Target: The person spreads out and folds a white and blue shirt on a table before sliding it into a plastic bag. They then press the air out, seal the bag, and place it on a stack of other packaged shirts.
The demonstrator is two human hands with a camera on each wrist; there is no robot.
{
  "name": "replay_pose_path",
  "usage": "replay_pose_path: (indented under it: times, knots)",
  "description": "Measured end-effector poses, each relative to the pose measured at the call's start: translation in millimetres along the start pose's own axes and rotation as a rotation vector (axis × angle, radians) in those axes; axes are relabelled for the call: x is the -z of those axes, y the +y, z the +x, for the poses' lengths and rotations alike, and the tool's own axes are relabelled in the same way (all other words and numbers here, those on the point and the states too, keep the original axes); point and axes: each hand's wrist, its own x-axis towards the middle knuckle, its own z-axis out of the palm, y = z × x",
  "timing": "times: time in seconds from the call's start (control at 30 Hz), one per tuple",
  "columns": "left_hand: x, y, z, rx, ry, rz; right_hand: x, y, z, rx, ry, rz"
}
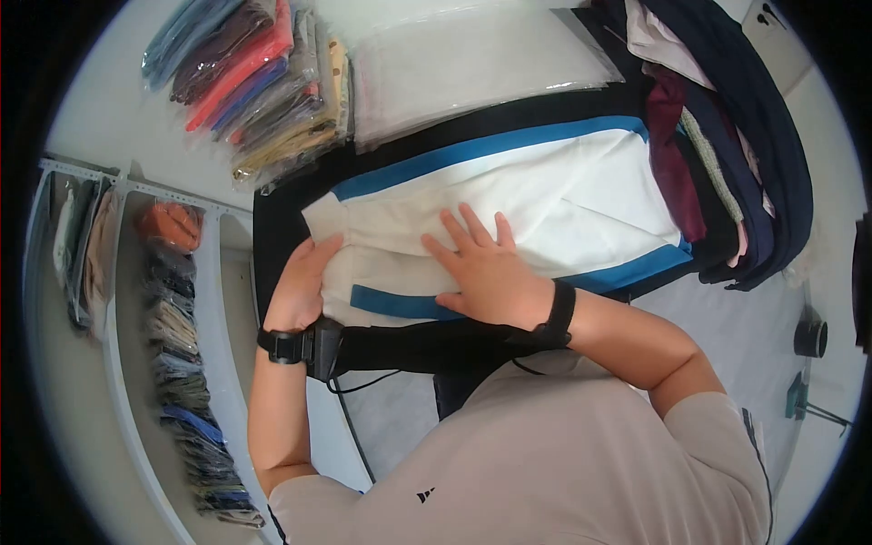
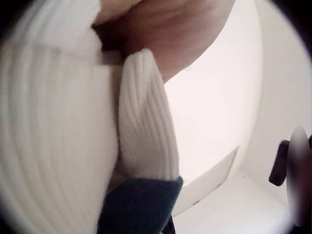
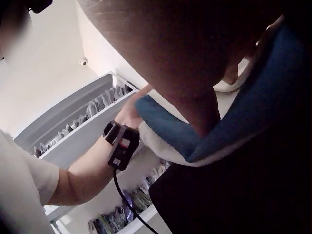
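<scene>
A white knit garment (image 1: pixel 590 195) with blue bands along its long sides lies spread in front of me. At its left end, my left hand (image 1: pixel 304 277) grips the ribbed edge, thumb on top and the other fingers mostly hidden. Ribbed white knit (image 2: pixel 53 131) fills much of the left wrist view, with a folded ribbed end and a dark blue band (image 2: pixel 141 204) close below the hand. My right hand (image 1: pixel 495 277) rests flat on the middle of the garment with its fingers spread. In the right wrist view, the blue band (image 3: pixel 170 126) runs along the near edge under that hand.
Beneath the garment is a black surface (image 1: pixel 282 209). Clear plastic bags (image 1: pixel 481 64) lie behind it, beside a pile of bagged folded clothes (image 1: pixel 263 82). Dark and maroon clothes (image 1: pixel 677 154) are heaped at the right. Shelves (image 1: pixel 127 318) of bagged clothes stand at the left.
</scene>
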Motion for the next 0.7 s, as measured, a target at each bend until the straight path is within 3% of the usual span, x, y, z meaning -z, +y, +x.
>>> replay_pose_path:
  times: [0.17,0.23,0.27,0.33,0.4,0.43,0.47,0.53,0.63,0.7]
  knots:
    - [-48.7,36.3,-18.2,-0.120,-0.090,0.071,4.4,10.8,-0.9,0.029,-0.008,0.143]
    - [-68.9,42.6,-16.7,-0.179,-0.176,0.114,14.2,24.4,-5.0,0.010,-0.020,0.759]
    - [-79.3,44.1,-13.8,-0.176,-0.176,0.114,23.9,30.3,-7.9,0.008,-0.022,0.761]
    - [-100.4,45.1,-5.8,-0.234,-0.221,0.335,43.5,43.9,-15.4,-0.231,-0.119,1.390]
    - [-118.6,37.0,10.8,-0.263,-0.270,0.419,47.1,63.3,-19.9,-0.346,-0.118,1.822]
    - [-132.3,40.8,8.4,-0.179,-0.282,0.497,50.3,71.0,-17.5,-0.468,-0.115,1.928]
    - [-146.2,44.7,5.5,-0.096,-0.293,0.576,52.3,74.6,-16.9,-0.466,-0.112,1.930]
    - [-151.5,29.6,9.3,0.011,-0.425,0.402,55.6,80.6,-16.8,-0.425,-0.027,2.172]
    - [-142.0,21.6,8.4,-0.049,-0.510,0.379,53.7,83.6,-18.5,-0.451,0.003,2.111]
    - [-132.3,14.9,3.9,-0.231,-0.502,0.446,51.6,77.4,-18.3,-0.471,0.037,2.023]
